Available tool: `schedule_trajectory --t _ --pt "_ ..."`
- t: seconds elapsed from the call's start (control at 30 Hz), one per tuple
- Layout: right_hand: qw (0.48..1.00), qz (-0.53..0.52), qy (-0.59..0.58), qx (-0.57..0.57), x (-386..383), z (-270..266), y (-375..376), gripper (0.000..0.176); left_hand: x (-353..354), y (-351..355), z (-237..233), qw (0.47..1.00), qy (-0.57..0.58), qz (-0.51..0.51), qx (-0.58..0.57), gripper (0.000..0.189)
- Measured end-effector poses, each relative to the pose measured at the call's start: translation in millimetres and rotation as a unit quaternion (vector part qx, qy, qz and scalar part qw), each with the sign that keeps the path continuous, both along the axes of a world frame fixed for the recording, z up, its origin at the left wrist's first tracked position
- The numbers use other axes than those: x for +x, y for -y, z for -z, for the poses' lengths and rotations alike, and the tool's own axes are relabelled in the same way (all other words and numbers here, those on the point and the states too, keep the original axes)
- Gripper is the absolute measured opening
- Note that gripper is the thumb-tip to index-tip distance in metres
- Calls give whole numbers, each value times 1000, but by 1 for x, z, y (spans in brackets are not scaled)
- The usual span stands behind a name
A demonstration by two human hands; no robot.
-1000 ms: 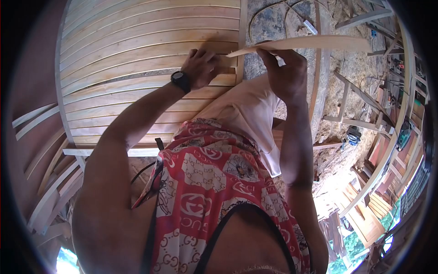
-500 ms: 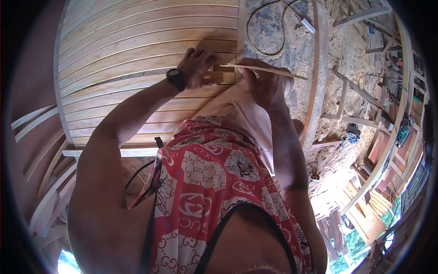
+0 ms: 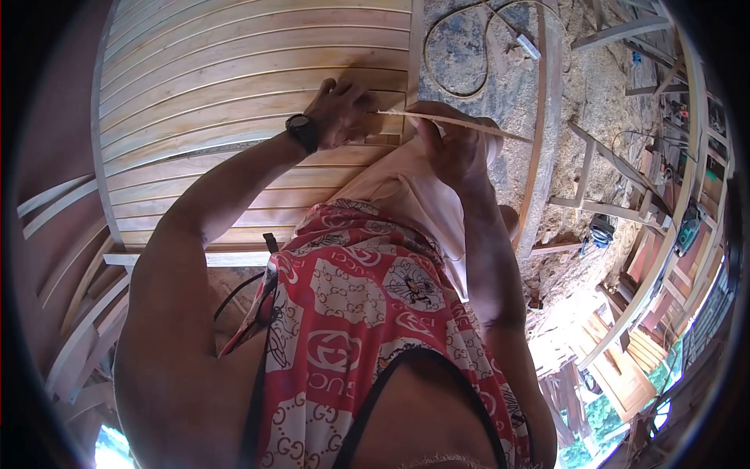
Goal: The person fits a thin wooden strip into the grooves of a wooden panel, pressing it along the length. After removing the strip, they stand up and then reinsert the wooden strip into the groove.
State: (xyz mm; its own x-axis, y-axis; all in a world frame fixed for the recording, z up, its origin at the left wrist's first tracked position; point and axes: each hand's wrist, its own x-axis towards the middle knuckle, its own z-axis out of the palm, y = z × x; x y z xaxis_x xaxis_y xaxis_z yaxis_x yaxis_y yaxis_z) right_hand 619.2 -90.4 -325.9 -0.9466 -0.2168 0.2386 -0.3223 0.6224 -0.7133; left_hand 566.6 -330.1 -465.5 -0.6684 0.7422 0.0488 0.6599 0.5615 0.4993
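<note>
My left hand (image 3: 344,112), with a black watch on its wrist, rests on a panel of wooden slats (image 3: 258,82). Its fingers are spread over the boards near the right end; some fingertips are hidden. Between thumb and fingers, my right hand (image 3: 453,144) pinches a thin wooden strip (image 3: 488,127). The strip's left tip lies over the slat ends, close to my left fingers, and its other end sticks out to the right past the panel frame. A narrow gap (image 3: 211,149) runs between two slats below my left hand.
A looped cable (image 3: 428,51) with a white power strip (image 3: 528,46) lies on the ground beyond the panel. A long timber (image 3: 539,148) runs along the right. Wooden frames (image 3: 586,168) and a blue power tool (image 3: 600,233) stand farther right. Curved boards (image 3: 74,313) lean at left.
A slat beneath my left hand has shifted upward against the slats above it, so the gap now lies lower and looks narrower. The strip stays in my right hand, slightly shifted right.
</note>
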Motion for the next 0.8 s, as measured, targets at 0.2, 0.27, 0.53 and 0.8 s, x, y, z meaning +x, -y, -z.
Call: schedule_trajectory --t 0.2,0.27,0.53,0.8 --pt "996 -18 -8 -91 -2 16 1 10 4 -2 -3 1000 8 -17 18 62" --pt "995 -10 -17 -99 -2 16 2 10 10 -4 -4 999 -12 -29 13 61" --pt "999 11 44 -24 -3 -5 -1 11 30 -7 1 996 -28 -64 47 38" --pt "993 21 114 -9 20 -34 -3 14 35 6 -17 999 47 5 -18 53"
